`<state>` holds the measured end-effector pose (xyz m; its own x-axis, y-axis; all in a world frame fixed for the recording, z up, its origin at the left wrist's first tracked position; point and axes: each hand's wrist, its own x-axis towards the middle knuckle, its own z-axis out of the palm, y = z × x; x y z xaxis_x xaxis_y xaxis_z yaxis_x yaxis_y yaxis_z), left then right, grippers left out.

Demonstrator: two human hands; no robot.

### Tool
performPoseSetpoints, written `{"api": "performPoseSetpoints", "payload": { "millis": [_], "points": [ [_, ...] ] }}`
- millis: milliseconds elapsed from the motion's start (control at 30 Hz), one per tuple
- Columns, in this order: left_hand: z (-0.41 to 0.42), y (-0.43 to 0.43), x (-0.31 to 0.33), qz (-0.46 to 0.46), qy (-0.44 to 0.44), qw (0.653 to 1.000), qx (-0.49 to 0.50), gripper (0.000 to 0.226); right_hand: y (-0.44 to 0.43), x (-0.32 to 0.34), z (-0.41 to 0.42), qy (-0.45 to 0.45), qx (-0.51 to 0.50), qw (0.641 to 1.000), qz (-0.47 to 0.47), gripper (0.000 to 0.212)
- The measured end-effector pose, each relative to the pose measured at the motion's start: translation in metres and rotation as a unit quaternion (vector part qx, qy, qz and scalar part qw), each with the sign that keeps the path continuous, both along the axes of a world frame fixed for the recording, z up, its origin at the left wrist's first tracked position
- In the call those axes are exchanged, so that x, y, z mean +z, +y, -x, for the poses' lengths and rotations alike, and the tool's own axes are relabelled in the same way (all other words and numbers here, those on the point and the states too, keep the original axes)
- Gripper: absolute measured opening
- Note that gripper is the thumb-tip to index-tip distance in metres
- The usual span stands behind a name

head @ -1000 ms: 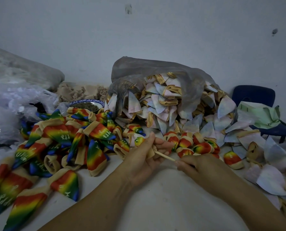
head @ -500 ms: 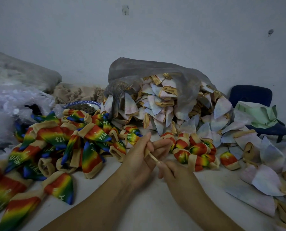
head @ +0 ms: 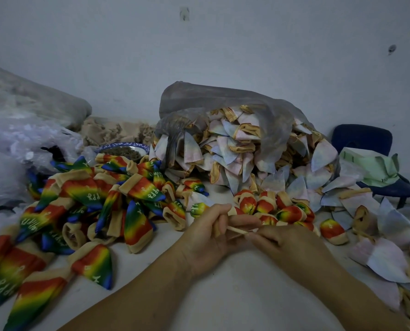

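Grey bag [head: 223, 99] holds pale socks [head: 225, 149] — left hand [head: 207, 240] and right hand [head: 292, 249] both pinch a thin stick [head: 237, 231].

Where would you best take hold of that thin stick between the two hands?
At its right end, from the right, pinched as the right hand does: the thin stick lies nearly level, and its left end runs into the tan piece the left hand grips.

Bare table [head: 223, 295] ahead; rainbow socks [head: 91, 204] crowd left.
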<state>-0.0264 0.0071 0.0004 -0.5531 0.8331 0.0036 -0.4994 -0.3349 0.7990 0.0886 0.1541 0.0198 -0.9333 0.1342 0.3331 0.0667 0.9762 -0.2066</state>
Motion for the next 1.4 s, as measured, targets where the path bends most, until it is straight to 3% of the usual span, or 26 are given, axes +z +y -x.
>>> {"api": "performPoseSetpoints", "payload": {
  "millis": [67,133,233,300,400,600,733,933,1233,1400],
  "points": [
    [-0.001,0.003,0.002,0.007,0.021,0.999,0.028,0.062,-0.015,-0.007,0.003,0.009,-0.009,0.999,0.043,0.057],
    [-0.004,0.009,0.005,0.019,0.045,0.996,0.069,0.065,-0.033,-0.017,0.009,0.016,-0.022,0.987,0.159,0.039],
    [-0.009,0.017,0.003,0.047,0.059,0.993,0.096,0.062,-0.053,-0.025,0.018,-0.001,-0.057,0.939,0.338,0.041],
    [-0.009,0.019,0.001,0.047,0.057,0.992,0.104,0.059,-0.054,-0.028,0.02,-0.003,-0.074,0.927,0.368,0.043],
    [-0.004,0.018,-0.003,0.051,0.053,0.992,0.1,0.059,-0.046,-0.029,0.021,0.001,-0.062,0.938,0.34,0.038],
    [-0.001,0.013,-0.005,0.028,-0.002,0.997,0.078,0.035,-0.028,-0.019,0.014,-0.004,-0.036,0.984,0.175,0.038],
    [0.0,0.012,-0.005,-0.001,-0.04,0.996,0.078,0.031,-0.016,-0.018,0.008,-0.013,-0.024,0.995,0.092,0.02],
    [0.002,0.012,-0.003,0.003,-0.024,0.994,0.109,0.032,0.002,-0.014,0.005,-0.019,-0.066,0.995,0.069,0.028],
    [0.002,0.015,-0.009,0.092,0.112,0.98,0.135,0.042,0.013,-0.013,0.002,-0.007,-0.07,0.993,0.099,0.023],
    [-0.005,0.017,-0.009,0.11,0.213,0.966,0.099,0.046,0.0,-0.016,0.003,0.003,-0.027,0.973,0.23,0.028]
  ]
}}
